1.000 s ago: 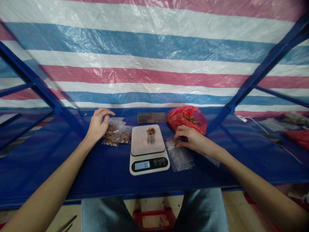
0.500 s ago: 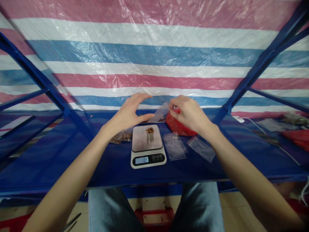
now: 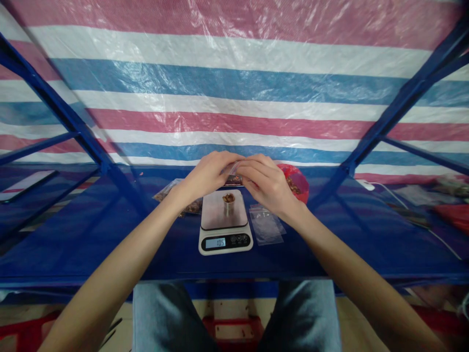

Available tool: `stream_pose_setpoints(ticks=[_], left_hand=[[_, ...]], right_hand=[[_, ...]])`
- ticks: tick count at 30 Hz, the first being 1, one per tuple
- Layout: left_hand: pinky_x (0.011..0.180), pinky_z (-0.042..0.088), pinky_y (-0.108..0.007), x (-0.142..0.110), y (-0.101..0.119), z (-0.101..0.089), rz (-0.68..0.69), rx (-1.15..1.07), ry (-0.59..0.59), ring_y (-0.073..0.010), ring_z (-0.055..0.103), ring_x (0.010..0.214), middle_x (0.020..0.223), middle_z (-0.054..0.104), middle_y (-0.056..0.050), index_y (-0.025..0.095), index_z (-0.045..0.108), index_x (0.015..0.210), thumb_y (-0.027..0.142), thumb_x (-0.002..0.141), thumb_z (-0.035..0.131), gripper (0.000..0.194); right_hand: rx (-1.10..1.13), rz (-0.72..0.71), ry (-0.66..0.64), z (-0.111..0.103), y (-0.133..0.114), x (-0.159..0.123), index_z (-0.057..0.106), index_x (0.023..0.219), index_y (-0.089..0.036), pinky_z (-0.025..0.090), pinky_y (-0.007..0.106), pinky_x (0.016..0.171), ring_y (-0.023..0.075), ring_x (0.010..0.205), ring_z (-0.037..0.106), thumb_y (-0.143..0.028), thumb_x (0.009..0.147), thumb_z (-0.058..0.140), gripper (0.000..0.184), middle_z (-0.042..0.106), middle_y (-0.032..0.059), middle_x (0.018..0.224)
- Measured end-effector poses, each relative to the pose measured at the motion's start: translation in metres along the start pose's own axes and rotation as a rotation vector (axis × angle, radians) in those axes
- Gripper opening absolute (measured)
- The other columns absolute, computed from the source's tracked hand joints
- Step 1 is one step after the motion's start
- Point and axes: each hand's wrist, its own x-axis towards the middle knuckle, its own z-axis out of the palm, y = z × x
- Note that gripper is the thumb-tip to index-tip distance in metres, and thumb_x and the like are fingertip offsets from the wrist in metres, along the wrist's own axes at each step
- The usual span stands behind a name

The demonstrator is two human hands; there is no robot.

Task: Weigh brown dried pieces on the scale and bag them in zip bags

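My left hand [image 3: 210, 172] and my right hand [image 3: 268, 185] meet above the back edge of a kitchen scale [image 3: 225, 234], both closed on a small clear zip bag [image 3: 231, 169]. The fingers cover most of the bag. On the scale's metal plate stands a small metal cup [image 3: 229, 209] heaped with brown dried pieces [image 3: 228, 197]. The lit display appears to read 10.5. Right of the scale, under my right wrist, lie several flat clear zip bags [image 3: 266, 229].
A clear bag of brown pieces [image 3: 192, 208] lies left of the scale, partly behind my left forearm. A red bag [image 3: 298, 178] with brown pieces is behind my right hand. Blue metal posts [image 3: 388, 115] flank the blue table [image 3: 176, 264]. A phone [image 3: 27, 186] lies far left.
My hands have come together, the left closing on the zip bag that the right held. The display went from about 10.4 to 10.5. More of the red bag shows.
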Motion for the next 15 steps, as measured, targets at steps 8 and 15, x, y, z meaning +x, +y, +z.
stream_pose_setpoints(ticks=[8, 15], left_hand=[[0.096, 0.048, -0.045, -0.006, 0.014, -0.006, 0.067, 0.306, -0.063, -0.0314, 0.062, 0.115, 0.108, 0.07, -0.011, 0.018, 0.064, 0.108, 0.006, 0.086, 0.054, 0.027], [0.094, 0.045, -0.044, -0.02, 0.007, -0.005, 0.125, 0.386, -0.062, -0.0299, 0.059, 0.11, 0.107, 0.071, -0.01, 0.019, 0.063, 0.113, 0.009, 0.092, 0.053, 0.025]], right_hand=[[-0.114, -0.053, -0.254, 0.004, -0.01, 0.006, 0.074, 0.109, -0.017, 0.054, 0.042, 0.087, 0.028, 0.105, 0.07, -0.009, 0.102, 0.051, 0.025, 0.077, 0.0131, 0.11], [0.107, 0.007, -0.309, 0.01, -0.018, 0.006, 0.075, 0.114, -0.022, 0.054, 0.049, 0.099, 0.0301, 0.117, 0.067, -0.01, 0.099, 0.055, 0.028, 0.076, 0.011, 0.117]])
